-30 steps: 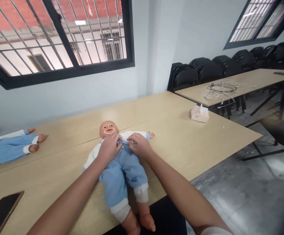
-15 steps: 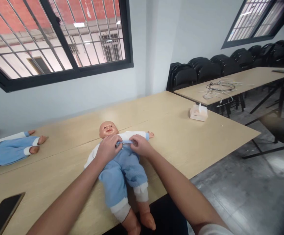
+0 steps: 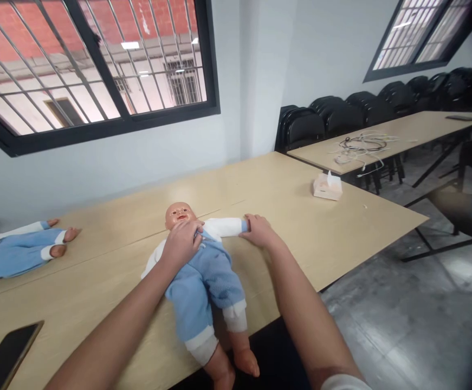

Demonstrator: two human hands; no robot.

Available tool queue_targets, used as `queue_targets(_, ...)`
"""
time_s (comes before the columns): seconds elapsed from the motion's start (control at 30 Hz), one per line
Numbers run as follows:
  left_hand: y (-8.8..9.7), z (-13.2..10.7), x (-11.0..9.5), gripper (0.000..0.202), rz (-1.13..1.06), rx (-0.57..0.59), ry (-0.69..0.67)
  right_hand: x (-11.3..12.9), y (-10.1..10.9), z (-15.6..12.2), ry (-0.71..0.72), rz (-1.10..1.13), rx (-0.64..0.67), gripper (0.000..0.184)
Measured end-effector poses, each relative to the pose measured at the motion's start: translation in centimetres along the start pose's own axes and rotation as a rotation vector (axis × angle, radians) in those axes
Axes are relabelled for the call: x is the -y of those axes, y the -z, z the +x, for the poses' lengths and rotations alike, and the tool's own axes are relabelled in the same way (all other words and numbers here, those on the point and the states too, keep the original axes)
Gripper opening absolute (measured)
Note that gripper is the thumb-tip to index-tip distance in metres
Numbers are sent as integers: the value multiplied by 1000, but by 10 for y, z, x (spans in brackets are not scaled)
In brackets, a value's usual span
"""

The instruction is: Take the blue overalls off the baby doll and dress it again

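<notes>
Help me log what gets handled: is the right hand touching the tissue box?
Apart. In the head view, tabletop shows plainly between the right hand, which is at the doll's cuff, and the tissue box, farther back.

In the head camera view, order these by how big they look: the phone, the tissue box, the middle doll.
1. Middle doll
2. Phone, partly cut off by the picture's edge
3. Tissue box
</notes>
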State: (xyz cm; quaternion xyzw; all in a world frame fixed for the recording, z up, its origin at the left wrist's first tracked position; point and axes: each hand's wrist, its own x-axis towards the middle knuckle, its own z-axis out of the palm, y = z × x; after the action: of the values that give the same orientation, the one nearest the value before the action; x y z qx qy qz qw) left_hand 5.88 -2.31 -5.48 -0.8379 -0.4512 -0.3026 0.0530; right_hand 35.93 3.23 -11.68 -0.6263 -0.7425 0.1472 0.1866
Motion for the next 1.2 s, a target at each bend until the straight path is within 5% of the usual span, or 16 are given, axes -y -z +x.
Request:
queue_targets(0.2, -3, 0, 6, 14, -35, 47, 85, -1, 1, 11, 103, 552, -207, 96)
queue_targets(0.33, -1, -1, 7, 17, -65, 66, 58, 35, -11, 13, 257, 1069, -244, 98)
queue_targets(0.4, 2, -1, 5, 16, -79, 54, 34, 62, -20, 11, 333, 1074, -263, 82)
queue_targets(0.5, 10, -1, 3, 14, -80, 2, 12, 97, -33, 3, 506, 796, -201, 56)
queue_targets(0.63, 21, 0, 5, 11, -49, -61, -36, 112, -39, -9, 697, 621, -102, 50)
queue_targets(0.83, 31, 6, 16, 7, 78, 49, -165, 110, -30, -18, 588, 1016, 11, 19)
queue_targets(1.03, 43, 5, 9, 16, 197, 169, -278, 111, -33, -20, 296, 1278, 199, 34)
queue_targets(1.2, 53, -3, -5, 16, 241, 252, -232, 111, -40, -20, 213, 1395, 197, 34)
